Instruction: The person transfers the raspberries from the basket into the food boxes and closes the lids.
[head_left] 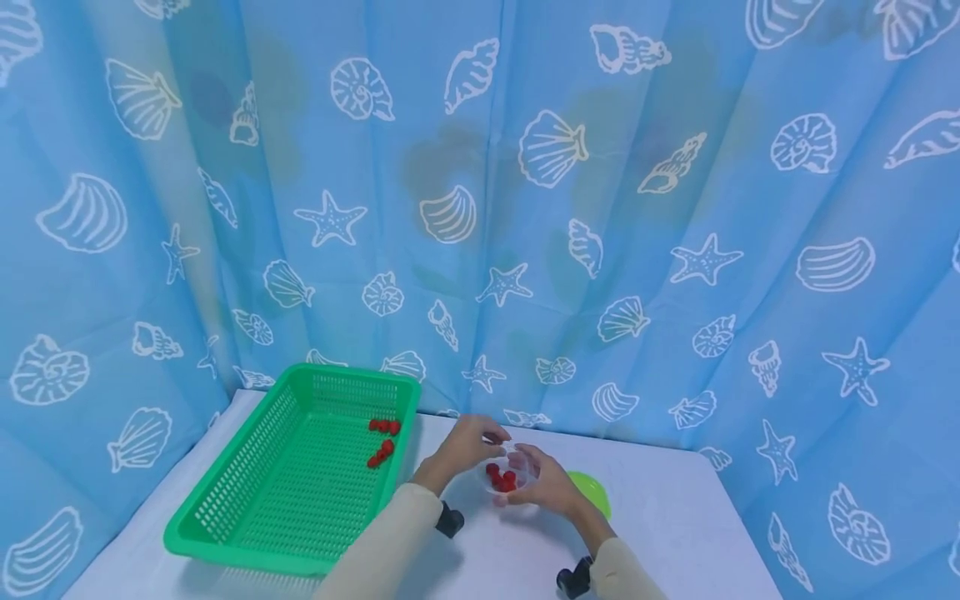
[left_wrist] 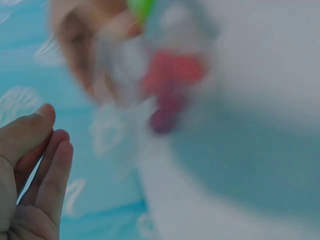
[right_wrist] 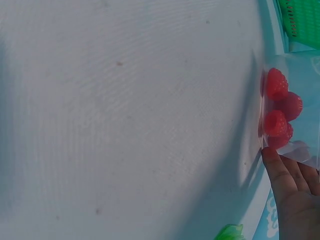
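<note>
A clear plastic container [right_wrist: 305, 75] with several raspberries [right_wrist: 276, 84] inside is tilted over the white table. My right hand [head_left: 551, 485] grips its side, thumb at the lower edge [right_wrist: 280, 175] and fingers around the wall. In the left wrist view the container and the right hand [left_wrist: 85, 35] are blurred. My left hand [head_left: 467, 446] is at the container's far left rim in the head view. Its thumb and fingers [left_wrist: 47, 170] are loosely bent toward each other, with nothing showing between them.
A green plastic basket [head_left: 176, 537] stands on the left of the white table [head_left: 675, 533], with several raspberries [head_left: 384, 427] along its right side. A bright green round thing [head_left: 592, 492] lies right of the right hand. A blue shell-patterned curtain [head_left: 480, 208] hangs behind.
</note>
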